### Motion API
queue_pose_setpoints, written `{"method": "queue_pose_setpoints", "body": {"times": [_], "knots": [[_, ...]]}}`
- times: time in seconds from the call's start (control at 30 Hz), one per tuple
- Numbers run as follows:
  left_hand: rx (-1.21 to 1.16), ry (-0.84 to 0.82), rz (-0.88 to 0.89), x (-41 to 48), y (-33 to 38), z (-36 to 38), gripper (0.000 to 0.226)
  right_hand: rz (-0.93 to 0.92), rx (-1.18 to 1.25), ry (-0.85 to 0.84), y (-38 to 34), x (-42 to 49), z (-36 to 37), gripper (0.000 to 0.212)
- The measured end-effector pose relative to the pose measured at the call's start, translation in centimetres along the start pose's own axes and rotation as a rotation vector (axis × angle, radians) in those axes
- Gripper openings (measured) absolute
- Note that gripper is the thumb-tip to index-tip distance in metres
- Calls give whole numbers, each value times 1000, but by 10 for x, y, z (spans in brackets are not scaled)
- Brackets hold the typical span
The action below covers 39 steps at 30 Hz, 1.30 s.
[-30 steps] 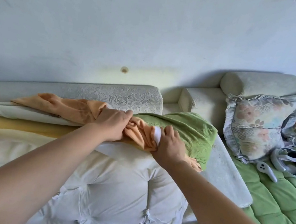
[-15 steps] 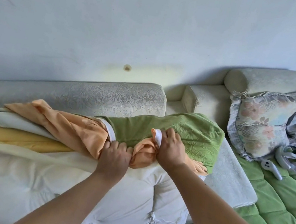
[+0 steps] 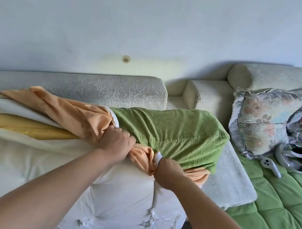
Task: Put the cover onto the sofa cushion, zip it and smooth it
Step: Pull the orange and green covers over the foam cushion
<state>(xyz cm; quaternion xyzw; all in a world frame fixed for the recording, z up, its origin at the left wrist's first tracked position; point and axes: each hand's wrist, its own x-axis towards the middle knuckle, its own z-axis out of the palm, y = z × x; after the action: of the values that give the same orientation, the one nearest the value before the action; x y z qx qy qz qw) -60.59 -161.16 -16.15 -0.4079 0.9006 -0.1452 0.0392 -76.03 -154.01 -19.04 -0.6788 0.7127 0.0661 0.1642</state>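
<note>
Working on large white tufted sofa cushion (image 3: 116, 196), lying flat across the seat, mostly bare. Only its far end inside the textured green fabric cover with orange lining (image 3: 172, 136); remainder of that cover bunched and turned inside out, orange side trailing off to the left. Looks early: no zipping or smoothing possible yet. Gripping a thick orange wad with left hand (image 3: 116, 140), fist closed tight. Pinching the cover mouth with right hand (image 3: 170, 172) at the narrow white tape strip (image 3: 158, 156), fingers curled round it. Main risks, judging from here:
- dragging on the bunch instead of unrolling it, so jamming against the cushion's bulk
- pulling unevenly and skewing the cover off the corner
- straining the tape seam, probably the zip edge, then tearing or misaligning it
</note>
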Motion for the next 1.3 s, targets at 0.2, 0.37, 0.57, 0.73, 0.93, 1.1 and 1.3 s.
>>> {"method": "queue_pose_setpoints", "body": {"times": [0.2,0.37,0.57,0.73,0.93,1.1,1.3], "knots": [[74,137,-8,-10,-64,-2,23,-78,-40,7,5,16,-1,30],[58,-144,-25,8,-80,-16,34,-67,-49,16,2,23,-14,30],[144,-341,32,-4,-86,-55,18,-24,13,-8,-7,38,-32,17],[118,-380,34,-57,-51,-39,26,-47,83,-63,-6,41,-30,12],[81,-294,-1,-82,-17,7,15,-49,-139,-19,-6,6,-12,19],[113,-262,52,-91,-23,16,28,-115,-256,165,-18,-25,-5,40],[63,-163,58,-98,-27,0,25,-365,-143,577,-81,-25,-3,66]]}}
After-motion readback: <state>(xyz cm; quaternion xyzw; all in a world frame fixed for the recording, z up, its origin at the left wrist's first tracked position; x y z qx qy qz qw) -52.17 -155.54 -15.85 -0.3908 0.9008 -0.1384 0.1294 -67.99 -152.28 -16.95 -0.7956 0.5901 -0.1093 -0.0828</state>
